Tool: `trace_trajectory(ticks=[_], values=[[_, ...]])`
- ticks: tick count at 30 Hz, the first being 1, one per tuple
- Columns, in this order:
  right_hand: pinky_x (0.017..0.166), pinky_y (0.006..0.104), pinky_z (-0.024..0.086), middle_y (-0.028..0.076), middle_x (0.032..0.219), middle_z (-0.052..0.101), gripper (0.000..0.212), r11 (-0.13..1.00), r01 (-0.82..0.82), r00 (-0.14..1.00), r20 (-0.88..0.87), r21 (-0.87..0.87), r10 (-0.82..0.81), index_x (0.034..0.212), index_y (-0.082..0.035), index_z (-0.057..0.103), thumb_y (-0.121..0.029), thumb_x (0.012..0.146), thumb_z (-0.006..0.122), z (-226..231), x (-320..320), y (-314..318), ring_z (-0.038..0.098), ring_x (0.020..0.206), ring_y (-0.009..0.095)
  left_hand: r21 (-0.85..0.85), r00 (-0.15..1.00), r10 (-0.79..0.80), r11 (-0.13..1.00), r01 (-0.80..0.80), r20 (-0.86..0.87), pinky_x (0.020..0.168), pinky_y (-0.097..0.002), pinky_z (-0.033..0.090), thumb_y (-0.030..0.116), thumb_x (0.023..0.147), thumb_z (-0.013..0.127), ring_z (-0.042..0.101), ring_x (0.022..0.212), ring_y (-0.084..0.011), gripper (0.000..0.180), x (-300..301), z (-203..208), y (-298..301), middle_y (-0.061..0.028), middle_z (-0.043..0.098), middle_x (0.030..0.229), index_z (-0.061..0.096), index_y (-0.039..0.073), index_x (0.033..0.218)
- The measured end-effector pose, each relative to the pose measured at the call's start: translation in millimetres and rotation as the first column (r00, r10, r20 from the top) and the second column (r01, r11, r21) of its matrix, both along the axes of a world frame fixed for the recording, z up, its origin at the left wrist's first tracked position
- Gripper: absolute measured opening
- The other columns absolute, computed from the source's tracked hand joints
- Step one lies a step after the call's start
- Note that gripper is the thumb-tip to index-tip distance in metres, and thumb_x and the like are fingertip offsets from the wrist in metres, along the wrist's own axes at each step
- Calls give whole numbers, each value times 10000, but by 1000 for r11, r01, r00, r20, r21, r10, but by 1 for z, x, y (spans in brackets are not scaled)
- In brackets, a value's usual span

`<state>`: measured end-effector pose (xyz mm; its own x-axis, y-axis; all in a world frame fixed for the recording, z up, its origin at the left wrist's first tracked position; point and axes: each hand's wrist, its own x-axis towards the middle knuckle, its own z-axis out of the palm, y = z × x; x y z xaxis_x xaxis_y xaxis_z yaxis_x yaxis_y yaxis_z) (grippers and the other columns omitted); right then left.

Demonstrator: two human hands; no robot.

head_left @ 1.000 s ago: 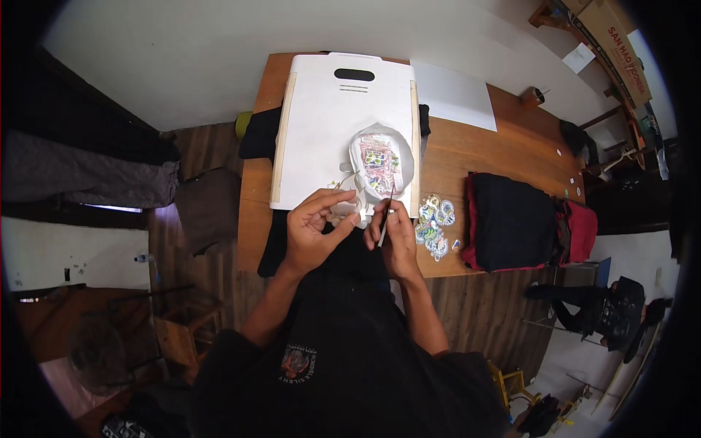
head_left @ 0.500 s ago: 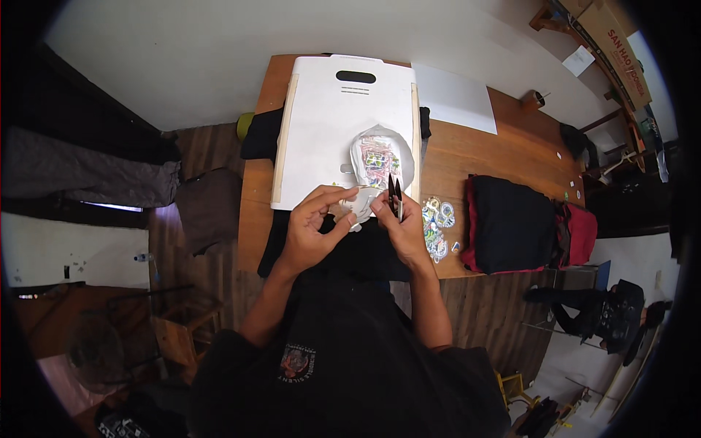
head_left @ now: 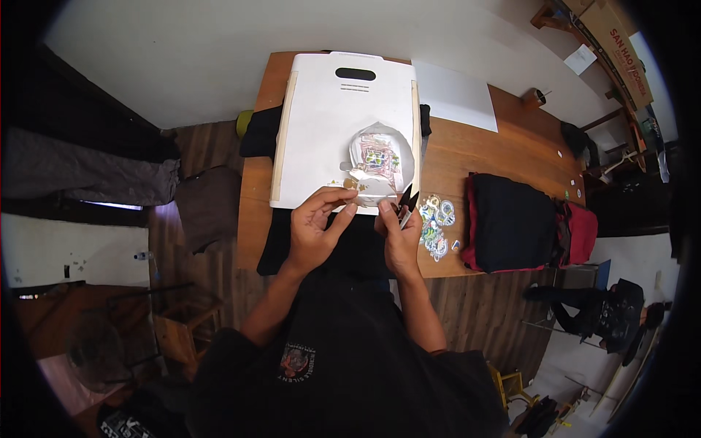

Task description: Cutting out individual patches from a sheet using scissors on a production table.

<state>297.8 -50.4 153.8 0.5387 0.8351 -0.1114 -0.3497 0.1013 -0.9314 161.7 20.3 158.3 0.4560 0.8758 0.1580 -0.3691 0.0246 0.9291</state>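
Note:
My right hand (head_left: 401,237) is closed around small scissors (head_left: 409,204), whose dark blades point up and away from me. My left hand (head_left: 318,226) pinches with thumb and forefinger at the near edge of a white board (head_left: 314,139); what is in the pinch is too thin and small to make out. Small brownish and greenish bits (head_left: 354,184) show just beyond its fingertips. Past both hands, a white round container (head_left: 404,142) stands on the board with pinkish strips and colourful printed pieces in it.
Right of the board, a pile of colourful cut-out pieces (head_left: 436,226) lies on the wooden table (head_left: 467,157). Folded black and red cloth (head_left: 515,223) is stacked farther right. A white sheet (head_left: 453,98) lies at the back, and a brown cup (head_left: 533,99) stands near the wall.
The pale piece held between both hands has dropped from clear view. The scissors have tilted to the right, and my right hand has turned and moved slightly nearer me.

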Motion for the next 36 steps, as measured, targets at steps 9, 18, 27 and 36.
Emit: trace_trajectory(ticks=[9,18,27,36], values=[[503,216,248,-48,667,312,457,969,-185,931,-286,164,227,1120,-43,497,-451,1032,310,-27,1,-21,266,533,61,48,997,61,997,-59,-37,883,-262,504,-90,890,605,644,969,-173,236,-3,9,4,-146,644,1060,648,-90,1122],[500,215,310,-10,651,367,330,878,-479,871,-117,14,477,1097,4,497,-306,1048,394,-29,-7,-49,330,537,67,71,993,111,992,-108,-29,868,-265,524,-109,865,624,646,950,-175,227,-7,10,9,-153,646,1036,655,-99,1090],[462,214,241,-52,604,339,353,831,-548,827,-87,98,556,1039,1,523,-334,1046,413,-21,1,-40,285,495,38,58,996,90,994,-89,-3,840,-258,543,-131,843,638,655,928,-170,233,-4,12,9,-153,651,1026,658,-103,1073],[469,216,243,-53,598,332,352,835,-542,835,-55,93,548,991,-3,524,-331,1048,409,-25,2,-37,278,491,42,64,997,79,995,-81,20,832,-250,545,-128,844,640,658,926,-167,231,-3,13,9,-155,654,1038,660,-98,1073]])
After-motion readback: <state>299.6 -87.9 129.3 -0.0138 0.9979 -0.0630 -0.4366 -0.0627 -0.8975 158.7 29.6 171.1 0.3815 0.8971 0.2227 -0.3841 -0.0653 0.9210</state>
